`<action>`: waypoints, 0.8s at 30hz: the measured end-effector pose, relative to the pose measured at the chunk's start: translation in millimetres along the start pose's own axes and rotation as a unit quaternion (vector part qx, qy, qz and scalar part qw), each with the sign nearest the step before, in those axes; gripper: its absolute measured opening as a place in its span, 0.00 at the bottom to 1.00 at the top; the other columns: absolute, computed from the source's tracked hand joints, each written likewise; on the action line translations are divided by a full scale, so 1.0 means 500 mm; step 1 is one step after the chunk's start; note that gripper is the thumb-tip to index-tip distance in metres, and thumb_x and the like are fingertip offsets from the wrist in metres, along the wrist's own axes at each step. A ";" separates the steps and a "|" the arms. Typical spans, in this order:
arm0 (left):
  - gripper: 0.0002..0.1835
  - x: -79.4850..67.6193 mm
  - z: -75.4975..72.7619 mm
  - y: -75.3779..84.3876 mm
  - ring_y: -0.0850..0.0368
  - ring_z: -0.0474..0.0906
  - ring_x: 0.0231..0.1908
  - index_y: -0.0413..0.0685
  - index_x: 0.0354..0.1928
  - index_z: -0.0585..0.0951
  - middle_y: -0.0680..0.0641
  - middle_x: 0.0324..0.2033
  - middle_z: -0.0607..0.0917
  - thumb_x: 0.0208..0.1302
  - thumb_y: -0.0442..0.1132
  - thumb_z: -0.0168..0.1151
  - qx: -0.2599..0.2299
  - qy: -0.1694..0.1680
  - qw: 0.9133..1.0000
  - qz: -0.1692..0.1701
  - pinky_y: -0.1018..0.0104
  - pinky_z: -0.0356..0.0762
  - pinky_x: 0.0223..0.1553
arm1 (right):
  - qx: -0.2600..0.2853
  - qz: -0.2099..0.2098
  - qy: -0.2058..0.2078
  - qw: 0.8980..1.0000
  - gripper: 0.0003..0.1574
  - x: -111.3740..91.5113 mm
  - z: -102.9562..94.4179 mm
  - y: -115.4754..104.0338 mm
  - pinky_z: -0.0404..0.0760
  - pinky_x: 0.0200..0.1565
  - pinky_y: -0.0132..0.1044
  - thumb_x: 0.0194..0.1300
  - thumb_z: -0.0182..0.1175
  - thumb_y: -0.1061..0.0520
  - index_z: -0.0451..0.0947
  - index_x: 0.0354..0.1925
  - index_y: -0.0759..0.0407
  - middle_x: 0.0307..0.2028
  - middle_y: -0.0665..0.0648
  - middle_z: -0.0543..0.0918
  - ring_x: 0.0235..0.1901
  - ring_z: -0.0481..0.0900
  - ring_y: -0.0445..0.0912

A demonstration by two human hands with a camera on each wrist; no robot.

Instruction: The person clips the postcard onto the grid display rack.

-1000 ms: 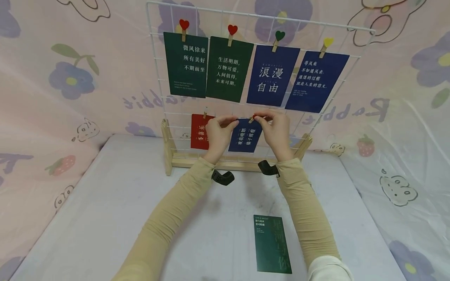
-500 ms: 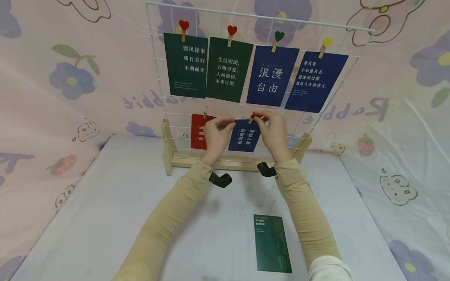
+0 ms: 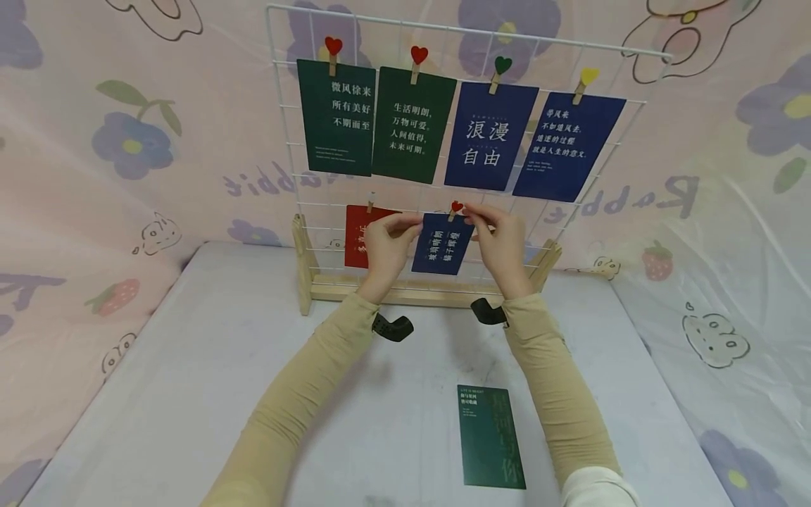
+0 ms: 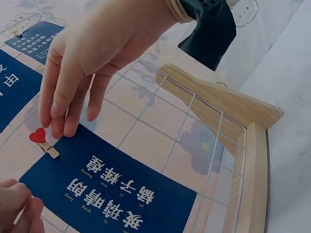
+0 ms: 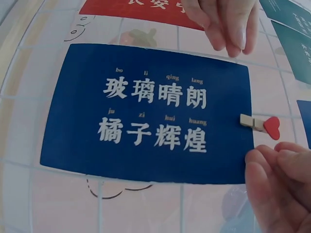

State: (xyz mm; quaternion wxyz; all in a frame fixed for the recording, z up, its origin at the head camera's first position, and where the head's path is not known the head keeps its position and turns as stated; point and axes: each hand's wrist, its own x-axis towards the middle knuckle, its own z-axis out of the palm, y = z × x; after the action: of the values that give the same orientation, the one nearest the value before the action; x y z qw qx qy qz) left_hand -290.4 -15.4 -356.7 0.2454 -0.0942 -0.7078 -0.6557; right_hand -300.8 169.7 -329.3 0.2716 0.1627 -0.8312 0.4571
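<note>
A blue card [image 3: 442, 244] with white characters hangs on the lower part of the white wire grid. A small wooden clothespin with a red heart [image 5: 260, 124] clips its top edge. My right hand [image 3: 503, 239] is at the card's upper right corner, its fingertips touching or almost touching it, off the clothespin. My left hand [image 3: 388, 248] is by the upper left corner, thumb and fingers close together; in the right wrist view its fingertips appear just off the card's edge. Behind it hangs a red card [image 3: 356, 236], partly hidden, under another clothespin [image 3: 370, 206].
Two green cards [image 3: 338, 120] and two blue cards [image 3: 491, 137] hang higher on the grid [image 3: 469, 28] under heart clothespins. A wooden base [image 3: 355, 294] carries the grid on a white table [image 3: 253, 394]. One green card [image 3: 491, 436] lies on the table beside the right forearm.
My right hand has let go of the red-heart clothespin and shifted slightly right. My left hand has drawn a little leftward from the blue card's corner. The clothespin stays on the card.
</note>
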 end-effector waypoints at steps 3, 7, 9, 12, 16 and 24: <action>0.08 -0.004 -0.004 0.000 0.55 0.82 0.38 0.38 0.40 0.86 0.45 0.37 0.86 0.58 0.31 0.67 -0.008 -0.010 1.000 -0.004 0.68 0.80 0.43 | 0.019 0.006 0.001 1.000 0.14 -0.005 -0.004 0.004 0.84 0.34 0.42 0.69 0.55 0.66 0.82 0.50 0.63 0.43 0.58 0.85 0.39 0.84 0.48; 0.09 -0.012 -0.010 0.000 0.55 0.81 0.39 0.39 0.42 0.86 0.46 0.38 0.86 0.59 0.32 0.67 -0.015 -0.032 0.999 -0.027 0.68 0.80 0.44 | 0.035 0.008 0.005 0.999 0.14 -0.013 -0.009 0.008 0.84 0.34 0.38 0.69 0.56 0.65 0.82 0.49 0.64 0.43 0.58 0.85 0.40 0.84 0.47; 0.09 -0.016 -0.015 -0.001 0.56 0.81 0.39 0.40 0.42 0.85 0.46 0.39 0.86 0.59 0.32 0.67 -0.018 -0.047 0.998 -0.040 0.69 0.79 0.45 | 0.041 0.007 0.009 0.999 0.13 -0.018 -0.012 0.009 0.84 0.33 0.38 0.68 0.56 0.65 0.83 0.49 0.64 0.43 0.58 0.85 0.40 0.84 0.47; 0.11 -0.023 -0.023 -0.002 0.56 0.82 0.41 0.40 0.44 0.85 0.46 0.40 0.86 0.58 0.32 0.68 -0.030 -0.070 0.996 -0.054 0.68 0.79 0.46 | 0.049 0.005 0.012 0.999 0.13 -0.025 -0.017 0.014 0.84 0.34 0.39 0.68 0.57 0.65 0.83 0.48 0.65 0.43 0.59 0.85 0.41 0.84 0.47; 0.12 -0.030 -0.033 -0.004 0.55 0.82 0.41 0.38 0.45 0.84 0.44 0.40 0.86 0.58 0.30 0.68 -0.048 -0.097 0.992 -0.065 0.68 0.79 0.47 | 0.062 0.011 -0.005 0.998 0.13 -0.037 -0.025 0.018 0.84 0.34 0.35 0.68 0.56 0.66 0.82 0.48 0.65 0.43 0.59 0.85 0.43 0.83 0.49; 0.15 -0.043 -0.046 -0.009 0.53 0.83 0.42 0.35 0.48 0.82 0.41 0.41 0.86 0.57 0.27 0.67 -0.074 -0.129 0.985 -0.090 0.68 0.79 0.47 | 0.115 0.048 -0.070 0.990 0.18 -0.058 -0.038 0.027 0.84 0.36 0.34 0.69 0.54 0.66 0.76 0.55 0.69 0.48 0.67 0.82 0.48 0.80 0.58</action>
State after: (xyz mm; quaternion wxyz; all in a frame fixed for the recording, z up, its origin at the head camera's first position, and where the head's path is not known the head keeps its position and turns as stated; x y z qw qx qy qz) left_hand -268.7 -34.2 -370.2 0.0845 -0.1314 -0.6885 -0.7082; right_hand -278.7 193.7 -347.7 0.1698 0.1847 -0.7966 0.5499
